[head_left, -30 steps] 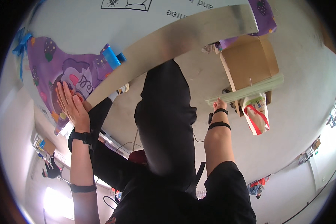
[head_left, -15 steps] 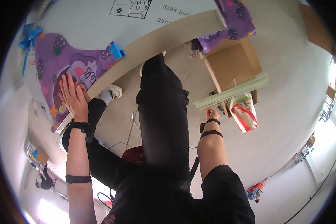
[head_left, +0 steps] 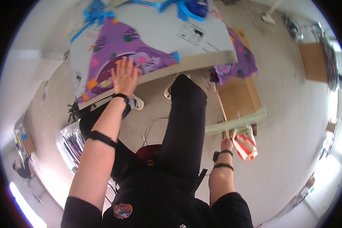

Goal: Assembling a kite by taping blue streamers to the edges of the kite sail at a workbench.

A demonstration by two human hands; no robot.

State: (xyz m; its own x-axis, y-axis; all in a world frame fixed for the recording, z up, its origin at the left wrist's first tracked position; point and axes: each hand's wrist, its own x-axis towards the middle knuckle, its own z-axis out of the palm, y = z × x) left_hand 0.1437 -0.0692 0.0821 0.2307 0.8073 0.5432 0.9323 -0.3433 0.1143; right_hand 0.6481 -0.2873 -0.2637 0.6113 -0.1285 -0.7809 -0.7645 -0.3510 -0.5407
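Observation:
My left hand [head_left: 125,78] lies flat with its fingers stretched out on a purple printed sheet [head_left: 119,47]. The sheet has berry patterns and a cartoon figure, and spreads over the near left part of a white tabletop [head_left: 159,32]. A piece of blue tape [head_left: 176,56] sits at its right corner. Low on the right, my right hand [head_left: 227,144] is closed beside a bundle of thin pale green strips [head_left: 237,121]. Its fingertips are small and blurred, so what it grips cannot be made out. The white and red bag [head_left: 245,143] is just right of it.
An open cardboard box [head_left: 239,95] stands right of the table, below another purple sheet [head_left: 241,60] hanging off the edge. Blue tape strips [head_left: 97,13] lie at the far side. A clear bag of thin items [head_left: 72,142] is at lower left. Another person [head_left: 23,171] is far left.
The whole view has shifted, with more of the tabletop showing. My left hand stays flat on the purple sheet. My right hand is nearer the bag and slightly farther from the strips.

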